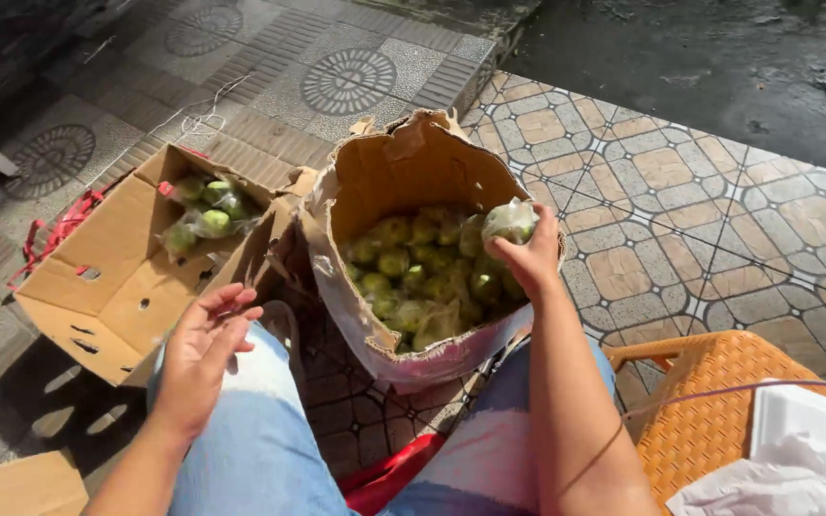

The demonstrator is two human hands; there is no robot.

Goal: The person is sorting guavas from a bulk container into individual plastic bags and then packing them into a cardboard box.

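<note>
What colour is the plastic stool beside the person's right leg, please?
The woven-pattern plastic stool is orange, seen in the head view.

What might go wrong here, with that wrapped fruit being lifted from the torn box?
The right hand grips the wrapped green fruit only at its fingertips, so it might slip back onto the pile. The torn box leans, with ragged walls, and could tip or split. The left hand is open, supporting nothing.
</note>
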